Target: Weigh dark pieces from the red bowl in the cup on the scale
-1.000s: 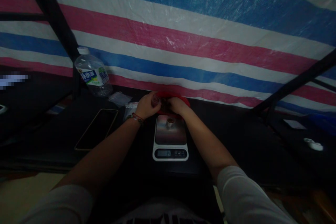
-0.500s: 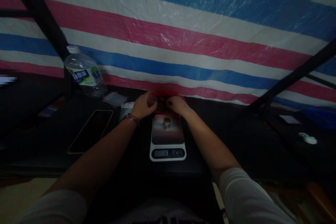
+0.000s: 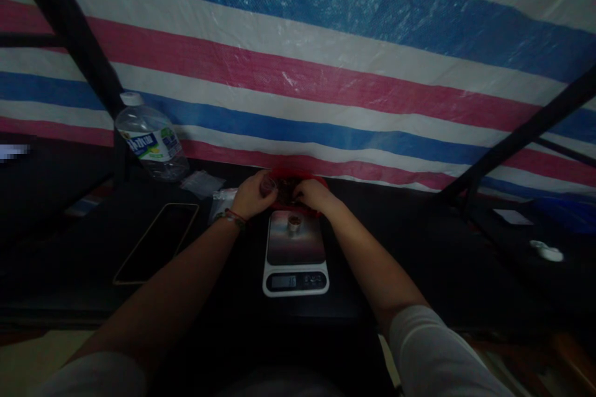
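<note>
My left hand (image 3: 254,196) is closed around a small clear cup (image 3: 267,186) at the left edge of a red tray (image 3: 291,172). Dark small pieces (image 3: 285,189) lie in that tray, too dim to name. Over them, the fingers of my right hand (image 3: 315,195) are pinched together; what they hold, if anything, I cannot make out. Just in front of the tray stands a white kitchen scale (image 3: 295,248) with a lit display. A small round metal cup (image 3: 293,223) with brownish contents sits on its plate.
Left of my hands lie clear plastic bags (image 3: 202,182), a phone (image 3: 158,242) and a large plastic bottle (image 3: 151,139). A striped tarp (image 3: 298,87) hangs behind the black table. Far right are a white card (image 3: 512,217) and a small white object (image 3: 547,251).
The view has tilted slightly upward, so the table things appear lower. My right fingers have shifted a little within the tray; my left hand keeps the clear cup.
</note>
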`<action>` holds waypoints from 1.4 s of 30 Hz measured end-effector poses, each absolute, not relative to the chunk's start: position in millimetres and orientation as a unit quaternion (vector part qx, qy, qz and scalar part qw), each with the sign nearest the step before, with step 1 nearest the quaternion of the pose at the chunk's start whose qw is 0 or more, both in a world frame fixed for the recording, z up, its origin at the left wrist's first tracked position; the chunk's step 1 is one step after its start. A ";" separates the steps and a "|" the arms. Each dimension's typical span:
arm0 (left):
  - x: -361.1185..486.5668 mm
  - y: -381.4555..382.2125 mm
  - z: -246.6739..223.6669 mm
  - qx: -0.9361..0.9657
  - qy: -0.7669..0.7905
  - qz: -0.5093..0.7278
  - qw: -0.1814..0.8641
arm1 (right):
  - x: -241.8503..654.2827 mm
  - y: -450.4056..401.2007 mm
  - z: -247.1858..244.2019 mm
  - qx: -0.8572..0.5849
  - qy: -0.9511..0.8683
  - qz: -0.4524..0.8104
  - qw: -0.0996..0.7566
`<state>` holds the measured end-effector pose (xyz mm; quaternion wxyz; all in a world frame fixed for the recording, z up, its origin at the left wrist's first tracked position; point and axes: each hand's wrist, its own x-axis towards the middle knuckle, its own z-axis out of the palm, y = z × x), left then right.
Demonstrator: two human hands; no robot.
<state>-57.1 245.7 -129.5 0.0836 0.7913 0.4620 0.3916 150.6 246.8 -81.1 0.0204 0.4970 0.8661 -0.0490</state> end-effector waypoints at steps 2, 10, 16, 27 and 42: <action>-57.5 245.1 -128.5 0.789 0.465 0.392 0.085 | 152.3 245.9 -79.3 0.498 0.866 -0.046 0.006; -58.9 244.7 -125.9 0.840 0.435 0.316 0.079 | 169.8 254.8 -93.0 0.543 0.838 -0.051 0.002; -56.4 243.7 -125.8 0.858 0.422 0.276 0.097 | 185.9 267.7 -103.7 0.572 0.819 -0.044 -0.008; -56.1 246.1 -129.0 0.865 0.414 0.263 0.109 | 181.6 261.2 -96.4 0.536 0.843 -0.036 0.018; -56.4 245.4 -125.3 0.874 0.416 0.230 0.097 | 177.5 263.6 -103.0 0.546 0.837 -0.042 0.006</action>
